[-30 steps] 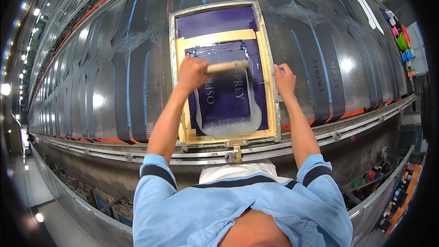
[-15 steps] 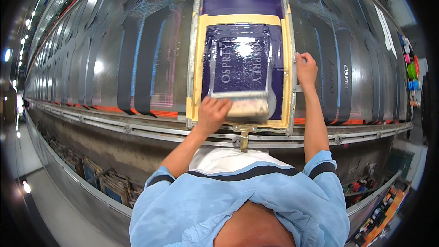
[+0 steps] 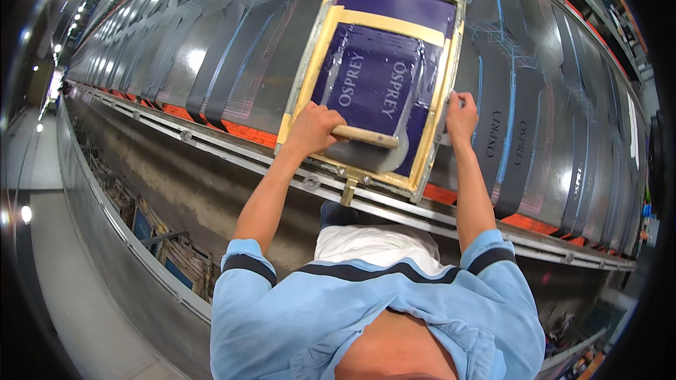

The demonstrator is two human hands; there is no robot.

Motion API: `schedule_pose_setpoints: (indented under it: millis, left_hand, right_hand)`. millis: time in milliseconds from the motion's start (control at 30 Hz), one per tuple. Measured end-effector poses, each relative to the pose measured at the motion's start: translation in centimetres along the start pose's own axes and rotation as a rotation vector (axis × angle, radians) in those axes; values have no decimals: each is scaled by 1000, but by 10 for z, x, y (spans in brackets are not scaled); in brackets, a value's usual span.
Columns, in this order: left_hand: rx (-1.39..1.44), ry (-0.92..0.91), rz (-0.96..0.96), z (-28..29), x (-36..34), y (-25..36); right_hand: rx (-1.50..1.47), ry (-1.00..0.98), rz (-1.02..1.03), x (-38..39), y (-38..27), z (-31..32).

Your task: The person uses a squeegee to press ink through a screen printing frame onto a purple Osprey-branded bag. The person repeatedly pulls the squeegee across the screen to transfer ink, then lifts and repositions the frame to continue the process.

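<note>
My left hand [image 3: 315, 130] is closed around the left end of a squeegee's wooden handle [image 3: 370, 136]. The squeegee lies across the near end of a screen-printing frame [image 3: 304, 63], over its purple mesh [image 3: 373, 84]. Wet, clear-looking ink or paste [image 3: 394, 155] shines around the handle's right end. Pale lettering shows in the mesh, and yellow tape [image 3: 391, 26] borders it. At the frame's right rim, my right hand [image 3: 461, 118] has its fingers curled against the edge, gripping it. The squeegee's blade is mostly hidden beneath the handle.
The frame rests on a long, shiny printing table [image 3: 190, 63] laid with dark strips, some printed [image 3: 507, 141] at right. A metal rail [image 3: 232, 155] and an orange band [image 3: 253, 131] run along its near edge. A brass-coloured bracket [image 3: 348, 192] joins frame and rail.
The view has turned, so table and frame now slant. More printed strips show right of the frame. My left hand still holds the squeegee at the near end; my right stays at the rim.
</note>
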State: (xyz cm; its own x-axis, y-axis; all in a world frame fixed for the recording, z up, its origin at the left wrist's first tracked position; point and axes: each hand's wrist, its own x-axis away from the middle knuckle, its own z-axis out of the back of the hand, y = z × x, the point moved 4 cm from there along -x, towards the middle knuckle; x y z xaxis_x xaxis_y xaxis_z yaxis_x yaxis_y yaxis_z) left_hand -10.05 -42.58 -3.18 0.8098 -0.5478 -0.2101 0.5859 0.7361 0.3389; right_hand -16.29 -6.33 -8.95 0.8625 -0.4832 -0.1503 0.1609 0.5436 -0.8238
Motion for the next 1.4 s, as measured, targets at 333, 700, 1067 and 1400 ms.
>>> schedule_pose_setpoints:
  millis: [333, 700, 1067, 1400]
  left_hand:
    - [-147, -66, -281, 39, -33, 4]
    - [95, -404, -918, -65, -167, 85]
    - [-367, -551, -484, 5, -107, 4]
    - [-9, -53, 763, 39, 14, -34]
  right_hand:
    - [59, 83, -52, 0, 5, -3]
    - [74, 35, -179, -1, 12, -15]
    - [113, 11, -144, -4, 14, -14]
    - [135, 12, -84, -4, 12, -13]
